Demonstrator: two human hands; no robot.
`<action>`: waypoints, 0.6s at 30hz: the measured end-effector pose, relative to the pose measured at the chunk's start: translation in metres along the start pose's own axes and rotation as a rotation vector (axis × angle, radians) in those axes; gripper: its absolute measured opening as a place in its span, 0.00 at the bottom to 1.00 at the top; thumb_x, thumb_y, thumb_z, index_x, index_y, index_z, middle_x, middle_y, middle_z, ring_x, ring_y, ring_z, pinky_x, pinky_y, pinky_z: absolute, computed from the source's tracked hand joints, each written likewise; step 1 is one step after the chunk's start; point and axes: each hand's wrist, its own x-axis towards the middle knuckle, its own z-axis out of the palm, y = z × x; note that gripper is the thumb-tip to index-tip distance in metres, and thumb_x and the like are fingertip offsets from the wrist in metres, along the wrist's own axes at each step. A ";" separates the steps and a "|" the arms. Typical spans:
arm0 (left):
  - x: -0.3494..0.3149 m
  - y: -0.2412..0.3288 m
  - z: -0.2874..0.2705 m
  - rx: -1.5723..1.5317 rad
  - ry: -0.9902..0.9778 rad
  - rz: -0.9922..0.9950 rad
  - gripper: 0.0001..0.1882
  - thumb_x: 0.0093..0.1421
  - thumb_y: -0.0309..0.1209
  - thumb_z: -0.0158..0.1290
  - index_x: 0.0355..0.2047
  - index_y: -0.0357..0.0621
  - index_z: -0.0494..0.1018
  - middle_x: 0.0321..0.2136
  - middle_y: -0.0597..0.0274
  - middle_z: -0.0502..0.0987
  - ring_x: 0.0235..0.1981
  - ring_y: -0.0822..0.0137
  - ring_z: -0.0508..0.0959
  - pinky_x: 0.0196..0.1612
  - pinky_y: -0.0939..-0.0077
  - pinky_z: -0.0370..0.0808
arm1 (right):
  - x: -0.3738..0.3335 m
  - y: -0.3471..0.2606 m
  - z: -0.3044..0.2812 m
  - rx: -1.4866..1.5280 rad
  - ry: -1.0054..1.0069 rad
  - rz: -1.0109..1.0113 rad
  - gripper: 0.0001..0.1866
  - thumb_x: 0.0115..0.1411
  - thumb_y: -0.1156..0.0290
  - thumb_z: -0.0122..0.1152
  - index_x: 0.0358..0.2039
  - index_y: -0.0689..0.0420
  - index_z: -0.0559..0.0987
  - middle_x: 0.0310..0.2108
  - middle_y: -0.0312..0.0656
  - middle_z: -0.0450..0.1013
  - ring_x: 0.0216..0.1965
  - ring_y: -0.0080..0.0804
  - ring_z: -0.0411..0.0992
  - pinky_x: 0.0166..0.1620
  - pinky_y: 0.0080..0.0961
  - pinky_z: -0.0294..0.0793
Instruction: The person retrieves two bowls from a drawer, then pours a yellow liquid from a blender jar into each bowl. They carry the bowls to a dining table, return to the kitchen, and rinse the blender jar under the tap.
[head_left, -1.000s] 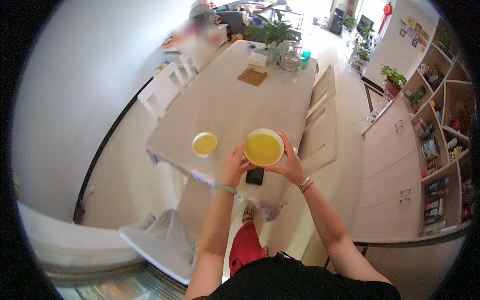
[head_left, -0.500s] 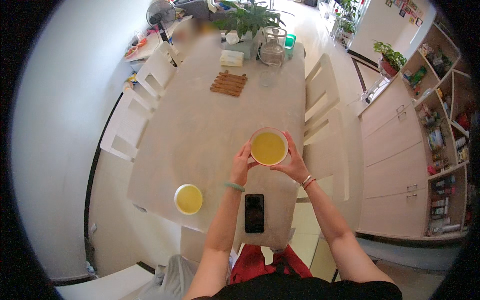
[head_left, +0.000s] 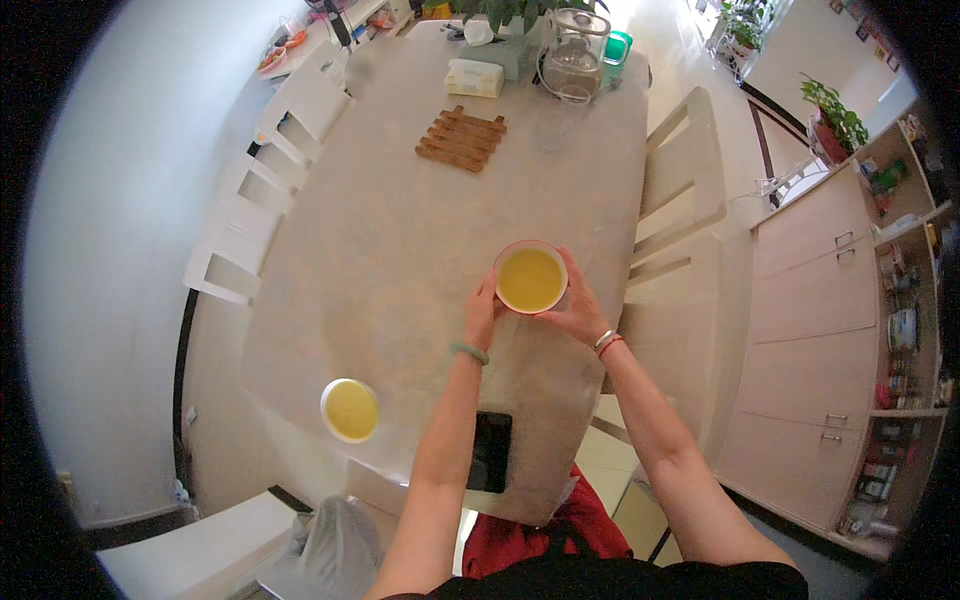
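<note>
Between my two hands is a bowl [head_left: 531,279] with a reddish rim, filled with yellow liquid. My left hand [head_left: 482,312] is closed around its left side, with a pale green bangle at the wrist. On the right side of the same bowl, my right hand [head_left: 578,305] grips the wall, thumb toward the near edge. I cannot tell whether the bowl's base touches the table. A second bowl [head_left: 350,411], white-rimmed and holding similar yellow liquid, stands on the table to the left of my left forearm.
A black phone [head_left: 490,452] lies on the table [head_left: 370,250] near its front edge. Farther off are a slatted wooden trivet [head_left: 461,139], a tissue pack [head_left: 474,78], a clear glass jug [head_left: 574,55] and a green container [head_left: 617,46]. White chairs [head_left: 685,165] line both sides.
My view has shifted, so the table's far end sits higher in the picture. Both hands still hold the bowl, which appears slightly nearer and farther left in view.
</note>
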 end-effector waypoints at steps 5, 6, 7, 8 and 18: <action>0.019 -0.018 0.003 -0.045 0.004 0.068 0.23 0.70 0.43 0.43 0.57 0.41 0.69 0.46 0.64 0.77 0.45 0.73 0.75 0.46 0.76 0.74 | 0.014 0.028 -0.006 0.005 -0.066 -0.010 0.62 0.42 0.64 0.78 0.70 0.56 0.44 0.69 0.46 0.48 0.70 0.38 0.47 0.69 0.35 0.48; 0.017 -0.015 0.007 -0.049 0.028 0.046 0.23 0.70 0.42 0.43 0.57 0.40 0.69 0.46 0.64 0.77 0.46 0.73 0.75 0.47 0.75 0.74 | 0.015 0.030 -0.006 0.108 -0.081 0.012 0.63 0.42 0.64 0.78 0.70 0.56 0.44 0.69 0.46 0.48 0.70 0.38 0.47 0.69 0.35 0.48; 0.012 -0.009 0.013 -0.053 0.050 0.026 0.23 0.70 0.42 0.43 0.57 0.39 0.70 0.47 0.63 0.77 0.46 0.72 0.75 0.48 0.74 0.73 | 0.015 0.029 -0.008 0.211 -0.095 0.033 0.63 0.41 0.64 0.78 0.70 0.56 0.43 0.69 0.46 0.48 0.70 0.38 0.46 0.69 0.35 0.48; 0.008 -0.004 0.019 -0.057 0.072 0.005 0.23 0.70 0.42 0.43 0.57 0.39 0.70 0.47 0.63 0.76 0.47 0.72 0.75 0.50 0.74 0.72 | 0.016 0.028 -0.009 0.313 -0.108 0.055 0.63 0.41 0.65 0.78 0.70 0.56 0.43 0.69 0.46 0.48 0.70 0.38 0.46 0.69 0.35 0.47; -0.062 0.010 0.030 -0.416 0.215 0.262 0.29 0.71 0.50 0.35 0.64 0.47 0.59 0.63 0.59 0.63 0.64 0.64 0.61 0.66 0.64 0.55 | 0.014 -0.014 -0.033 0.902 0.061 0.101 0.42 0.64 0.46 0.45 0.69 0.59 0.47 0.71 0.46 0.44 0.71 0.37 0.43 0.70 0.37 0.42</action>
